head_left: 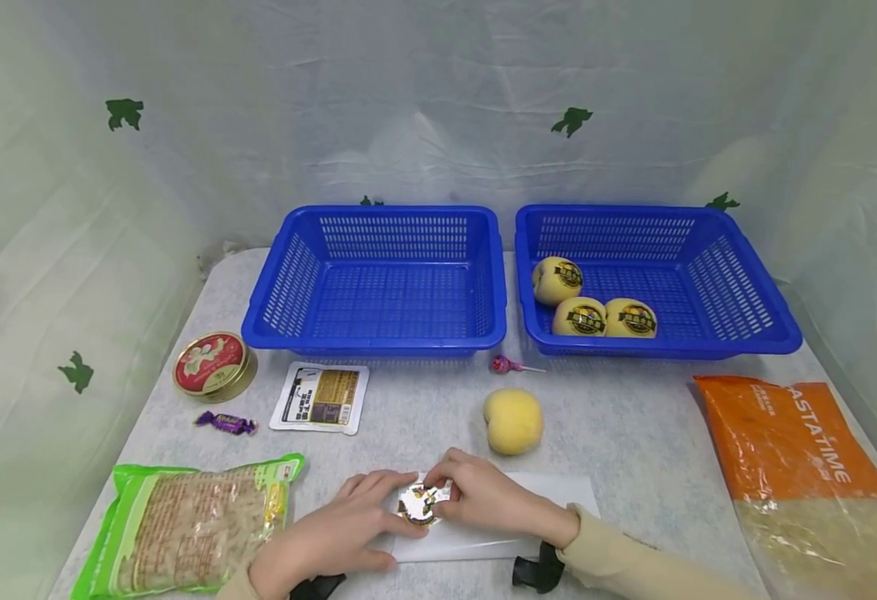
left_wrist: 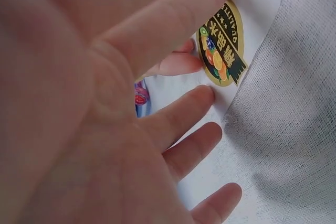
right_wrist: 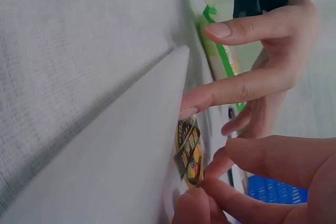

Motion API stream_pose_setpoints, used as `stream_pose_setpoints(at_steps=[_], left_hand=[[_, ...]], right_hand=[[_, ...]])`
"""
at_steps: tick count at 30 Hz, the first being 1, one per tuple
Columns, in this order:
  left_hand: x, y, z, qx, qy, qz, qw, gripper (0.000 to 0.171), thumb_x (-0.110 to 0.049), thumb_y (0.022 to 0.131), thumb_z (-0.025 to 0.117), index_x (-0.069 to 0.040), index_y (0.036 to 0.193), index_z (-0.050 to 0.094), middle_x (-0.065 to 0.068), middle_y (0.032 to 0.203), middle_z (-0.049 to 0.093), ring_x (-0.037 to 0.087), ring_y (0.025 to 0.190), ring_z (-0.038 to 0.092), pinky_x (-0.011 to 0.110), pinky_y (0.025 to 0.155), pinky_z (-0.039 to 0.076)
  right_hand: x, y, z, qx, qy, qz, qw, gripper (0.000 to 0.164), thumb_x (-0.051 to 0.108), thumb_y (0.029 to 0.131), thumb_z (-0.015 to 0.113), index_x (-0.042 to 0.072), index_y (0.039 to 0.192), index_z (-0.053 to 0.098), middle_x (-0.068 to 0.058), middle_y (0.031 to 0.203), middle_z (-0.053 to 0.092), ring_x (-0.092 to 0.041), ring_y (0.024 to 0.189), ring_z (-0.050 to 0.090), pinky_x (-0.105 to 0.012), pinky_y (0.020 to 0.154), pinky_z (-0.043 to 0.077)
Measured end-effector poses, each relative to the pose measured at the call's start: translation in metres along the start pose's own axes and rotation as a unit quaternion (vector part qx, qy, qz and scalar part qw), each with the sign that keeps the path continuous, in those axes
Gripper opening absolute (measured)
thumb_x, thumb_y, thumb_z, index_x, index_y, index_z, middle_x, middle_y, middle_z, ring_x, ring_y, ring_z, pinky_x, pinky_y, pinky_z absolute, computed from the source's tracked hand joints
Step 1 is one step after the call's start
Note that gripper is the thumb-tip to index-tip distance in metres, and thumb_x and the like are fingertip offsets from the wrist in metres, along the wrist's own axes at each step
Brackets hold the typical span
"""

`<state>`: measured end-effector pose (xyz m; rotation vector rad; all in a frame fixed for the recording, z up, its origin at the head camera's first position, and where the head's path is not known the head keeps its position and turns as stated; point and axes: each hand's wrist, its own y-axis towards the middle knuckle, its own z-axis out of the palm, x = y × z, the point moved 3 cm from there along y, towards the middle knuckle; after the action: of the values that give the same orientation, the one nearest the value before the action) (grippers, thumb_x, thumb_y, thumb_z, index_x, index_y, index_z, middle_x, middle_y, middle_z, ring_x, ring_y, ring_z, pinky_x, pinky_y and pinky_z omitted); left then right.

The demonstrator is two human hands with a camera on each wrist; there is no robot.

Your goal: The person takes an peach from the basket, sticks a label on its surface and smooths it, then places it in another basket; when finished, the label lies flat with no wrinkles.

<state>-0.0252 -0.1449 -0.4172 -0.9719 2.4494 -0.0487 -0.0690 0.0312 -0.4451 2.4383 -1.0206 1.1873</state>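
Observation:
A white backing sheet [head_left: 498,542] lies at the front of the table with a round black-and-gold fruit sticker [head_left: 413,505] near its left end. My left hand [head_left: 352,518] rests on the sheet beside the sticker, fingers spread and fairly straight; fingertips touch the paper around the sticker [left_wrist: 223,45] in the left wrist view. At the sticker's right edge, my right hand [head_left: 487,496] pinches it between thumb and finger. The right wrist view shows the sticker [right_wrist: 189,153] still against the sheet at its far side. Just beyond the hands sits a yellow peach [head_left: 513,422] with no sticker visible.
Two blue baskets [head_left: 374,342] stand behind; the right basket [head_left: 664,344] holds three stickered peaches [head_left: 557,280]. Around lie a lollipop [head_left: 502,364], white pouch [head_left: 321,397], red tin [head_left: 212,365], purple candy [head_left: 226,423], green-edged bag [head_left: 191,529] and orange bag [head_left: 806,483].

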Motion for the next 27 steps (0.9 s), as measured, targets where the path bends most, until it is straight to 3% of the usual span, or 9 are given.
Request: stream_pose_setpoints(at_steps=[5,10,18,22,27], left_hand=[[-0.001,0.000,-0.001,-0.003,0.001,0.004,1.0000,0.041,-0.034,0.075,0.069,-0.034,0.115,0.061,0.009,0.137,0.035,0.028,0.124,0.029,0.054,0.091,0.029],[-0.001,0.000,-0.001,0.002,0.003,0.000,1.0000,0.040,-0.035,0.075,0.068,-0.034,0.115,0.062,0.010,0.138,0.035,0.028,0.124,0.029,0.054,0.092,0.029],[-0.001,0.000,-0.002,0.014,-0.005,-0.013,0.9998,0.041,-0.035,0.076,0.068,-0.034,0.116,0.061,0.008,0.137,0.034,0.027,0.124,0.028,0.055,0.093,0.027],[-0.001,0.000,-0.002,0.016,-0.007,-0.018,0.9997,0.041,-0.035,0.076,0.068,-0.035,0.117,0.060,0.008,0.137,0.034,0.027,0.124,0.028,0.054,0.094,0.027],[-0.001,0.000,-0.002,0.004,0.000,-0.016,0.9999,0.040,-0.035,0.077,0.067,-0.035,0.116,0.061,0.008,0.139,0.032,0.027,0.124,0.027,0.053,0.093,0.027]], right_hand=[[0.002,-0.001,0.001,0.009,0.038,-0.012,0.999,0.018,0.010,0.078,0.064,0.013,0.096,0.064,0.007,0.091,0.052,0.001,0.072,0.050,-0.015,0.065,0.042],[0.005,0.000,0.001,-0.007,0.020,-0.039,0.999,0.022,0.003,0.077,0.063,0.014,0.096,0.062,0.010,0.091,0.056,-0.002,0.083,0.052,-0.016,0.073,0.043],[0.011,0.006,0.003,-0.033,0.027,-0.120,0.992,0.029,-0.014,0.073,0.057,0.009,0.088,0.061,0.003,0.087,0.059,-0.001,0.074,0.053,-0.012,0.067,0.044],[0.010,0.007,-0.003,-0.060,0.047,-0.103,0.992,0.029,-0.014,0.072,0.053,0.011,0.086,0.061,0.005,0.086,0.061,-0.002,0.073,0.053,-0.014,0.067,0.045],[0.006,-0.001,-0.032,-0.113,0.093,-0.058,0.988,0.026,-0.011,0.075,0.055,0.011,0.087,0.060,0.004,0.081,0.060,-0.007,0.072,0.053,-0.021,0.065,0.047]])
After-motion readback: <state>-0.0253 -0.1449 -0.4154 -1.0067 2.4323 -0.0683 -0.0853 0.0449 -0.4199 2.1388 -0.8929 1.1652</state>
